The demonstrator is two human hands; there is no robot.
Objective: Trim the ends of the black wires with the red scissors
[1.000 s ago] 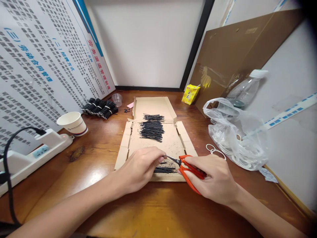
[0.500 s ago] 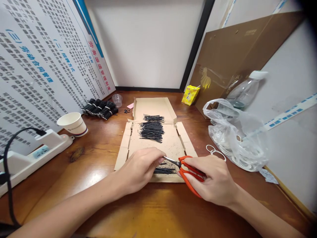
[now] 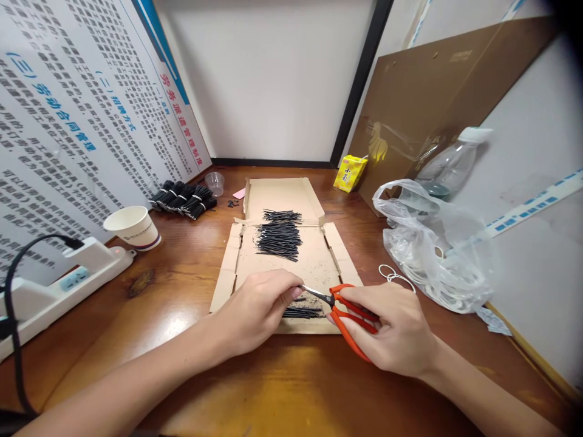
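Note:
My right hand [image 3: 394,328] is closed round the red-orange handles of a pair of scissors [image 3: 348,308]. Their blades point left and meet the fingertips of my left hand [image 3: 268,306], which are pinched together; what they hold, if anything, is hidden. Both hands are over the near part of an unfolded cardboard box [image 3: 314,255]. Below the blades lies a small group of thin black sticks [image 3: 303,312], partly covered by my left hand. Farther back on the cardboard is a larger pile of black sticks [image 3: 279,241], with dark crumbs scattered about.
Tied black bundles [image 3: 184,197], a clear plastic cup [image 3: 215,183] and a paper cup [image 3: 134,227] stand left, beside a power strip [image 3: 68,285]. To the right are a yellow carton [image 3: 350,173], a plastic bag [image 3: 428,255], a bottle [image 3: 455,162] and white rings [image 3: 395,278].
The view has shifted very slightly. Both hands and the scissors keep nearly the same position, with the blade tips still at my left fingertips.

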